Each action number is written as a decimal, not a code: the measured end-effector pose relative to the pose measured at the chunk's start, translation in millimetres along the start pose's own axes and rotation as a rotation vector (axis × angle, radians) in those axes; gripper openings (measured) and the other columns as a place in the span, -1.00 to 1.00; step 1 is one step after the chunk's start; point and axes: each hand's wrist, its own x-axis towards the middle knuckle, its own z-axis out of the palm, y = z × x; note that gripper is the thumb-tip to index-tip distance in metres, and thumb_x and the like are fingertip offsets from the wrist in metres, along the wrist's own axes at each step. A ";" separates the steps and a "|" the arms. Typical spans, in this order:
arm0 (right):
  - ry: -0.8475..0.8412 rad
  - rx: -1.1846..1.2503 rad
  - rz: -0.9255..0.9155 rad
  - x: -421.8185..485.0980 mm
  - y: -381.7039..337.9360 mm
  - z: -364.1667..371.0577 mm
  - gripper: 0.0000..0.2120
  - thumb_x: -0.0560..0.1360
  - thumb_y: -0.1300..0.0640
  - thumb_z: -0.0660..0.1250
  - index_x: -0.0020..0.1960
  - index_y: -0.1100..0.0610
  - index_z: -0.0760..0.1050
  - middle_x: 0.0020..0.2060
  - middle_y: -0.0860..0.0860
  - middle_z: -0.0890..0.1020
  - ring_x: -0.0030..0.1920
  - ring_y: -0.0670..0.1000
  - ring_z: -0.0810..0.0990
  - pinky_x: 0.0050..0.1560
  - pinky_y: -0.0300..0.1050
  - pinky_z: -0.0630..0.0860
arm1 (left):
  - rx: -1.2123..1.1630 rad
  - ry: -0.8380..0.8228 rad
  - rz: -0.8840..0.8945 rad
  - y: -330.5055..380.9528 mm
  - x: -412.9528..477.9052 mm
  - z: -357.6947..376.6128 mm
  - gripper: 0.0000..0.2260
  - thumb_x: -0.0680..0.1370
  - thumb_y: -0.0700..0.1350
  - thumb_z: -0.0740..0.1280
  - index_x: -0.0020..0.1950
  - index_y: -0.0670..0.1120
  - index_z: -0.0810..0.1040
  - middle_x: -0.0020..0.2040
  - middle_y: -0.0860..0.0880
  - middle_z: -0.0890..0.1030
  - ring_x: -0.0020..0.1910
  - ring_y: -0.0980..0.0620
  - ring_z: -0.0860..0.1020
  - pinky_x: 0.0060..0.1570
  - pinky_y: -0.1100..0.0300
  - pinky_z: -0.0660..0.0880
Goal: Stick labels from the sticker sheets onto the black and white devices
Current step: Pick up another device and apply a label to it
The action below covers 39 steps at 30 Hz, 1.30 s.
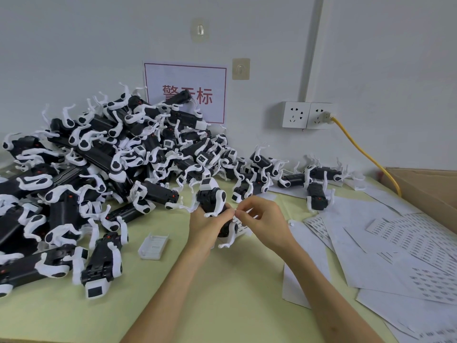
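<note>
My left hand (206, 225) grips one black and white device (213, 199) upright above the middle of the table. My right hand (263, 220) is just to its right, thumb and forefinger pinching a small white label (237, 212) against the device's side. A large heap of the same devices (103, 164) fills the left and back of the table. Sticker sheets (400, 243) with rows of small printed labels lie spread at the right.
A small white plastic cover (153, 245) lies on the yellow-green table (222, 293) left of my hands. A few devices (316, 191) sit at the back right. A cardboard box (430, 191) stands at the far right, with a yellow cable (366, 154) from the wall socket (306, 115).
</note>
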 end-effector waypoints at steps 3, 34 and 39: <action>0.032 -0.037 -0.015 -1.1 0.4 2.0 -0.87 0.53 0.23 0.44 -0.18 0.07 0.60 -0.27 -0.19 0.66 -0.29 -0.16 0.58 -0.23 -0.34 0.44 | 0.047 -0.013 0.089 1.5 -3.1 4.7 -0.86 0.30 -0.02 0.47 -0.28 -0.06 0.60 -0.39 -0.06 0.58 -0.37 0.02 0.56 -0.26 0.11 0.45; 0.027 0.911 0.294 3.0 -5.1 -40.2 -0.68 0.48 -0.08 0.44 0.22 -0.04 0.63 0.03 -0.06 0.71 0.00 -0.09 0.68 0.34 0.06 0.47 | -0.299 -0.209 -0.124 10.3 5.4 -6.1 -0.69 0.71 -0.11 0.14 0.00 -0.16 0.65 -0.11 -0.12 0.72 -0.16 -0.07 0.70 -0.17 0.12 0.64; -0.017 0.552 0.282 2.7 -4.7 -35.2 -0.41 0.38 -0.09 0.48 0.37 -0.02 0.46 0.01 -0.07 0.72 -0.01 -0.13 0.68 0.11 -0.07 0.53 | 0.078 -0.409 -0.121 7.8 -6.4 6.2 -0.62 0.54 0.18 0.37 0.09 -0.12 0.65 -0.05 -0.18 0.70 -0.05 -0.12 0.64 0.02 0.06 0.45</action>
